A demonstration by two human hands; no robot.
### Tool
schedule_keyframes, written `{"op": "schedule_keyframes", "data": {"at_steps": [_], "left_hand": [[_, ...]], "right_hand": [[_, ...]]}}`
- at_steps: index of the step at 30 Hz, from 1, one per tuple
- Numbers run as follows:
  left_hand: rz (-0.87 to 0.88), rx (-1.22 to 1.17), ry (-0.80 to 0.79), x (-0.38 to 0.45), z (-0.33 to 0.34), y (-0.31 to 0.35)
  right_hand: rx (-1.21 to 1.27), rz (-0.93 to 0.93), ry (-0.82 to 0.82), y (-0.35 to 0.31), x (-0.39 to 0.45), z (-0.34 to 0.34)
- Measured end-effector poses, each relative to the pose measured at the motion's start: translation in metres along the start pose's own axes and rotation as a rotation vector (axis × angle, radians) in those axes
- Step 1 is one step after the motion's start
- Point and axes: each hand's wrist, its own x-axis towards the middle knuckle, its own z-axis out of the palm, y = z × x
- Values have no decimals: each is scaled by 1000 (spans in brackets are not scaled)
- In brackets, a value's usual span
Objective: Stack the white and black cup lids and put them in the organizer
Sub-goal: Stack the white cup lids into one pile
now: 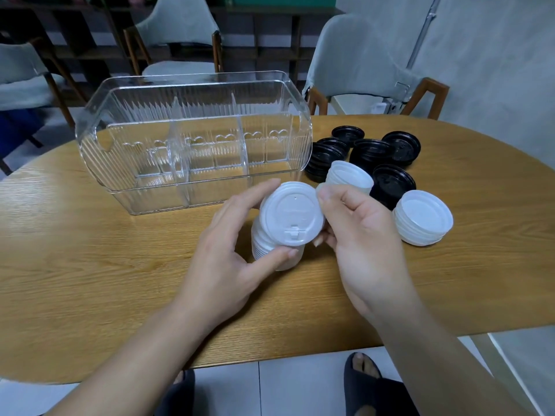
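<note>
Because the tall stack of white plastic cup lids (pixel 279 232) leans toward the camera, held only at its rim, it could slip apart and scatter over the oval wooden table (pixel 90 265) if either grip loosens, I judge. The left hand (pixel 222 259) curls thumb and fingers round the stack's side; the right hand (pixel 357 235) pinches the top lid's edge. The clear ribbed plastic organizer (pixel 192 139) stands just behind, its compartments holding nothing. Two shorter white lid stacks (pixel 423 217) and several black lid stacks (pixel 372 154) wait on the right
</note>
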Motion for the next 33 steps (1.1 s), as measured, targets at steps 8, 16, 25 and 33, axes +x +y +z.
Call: {"op": "schedule_keyframes", "data": {"at_steps": [8, 16, 25, 33], "left_hand": [[-55, 50, 141, 2, 0, 4], [-34, 193, 178, -1, 4, 5], [-235, 162, -113, 0, 2, -11], [-251, 116, -182, 3, 1, -11]], "right_hand": [[-341, -202, 4, -4, -10, 6], [-723, -334, -29, 3, -15, 13], [-746, -228, -135, 2, -8, -1], [-738, -257, -250, 9, -5, -2]]}}
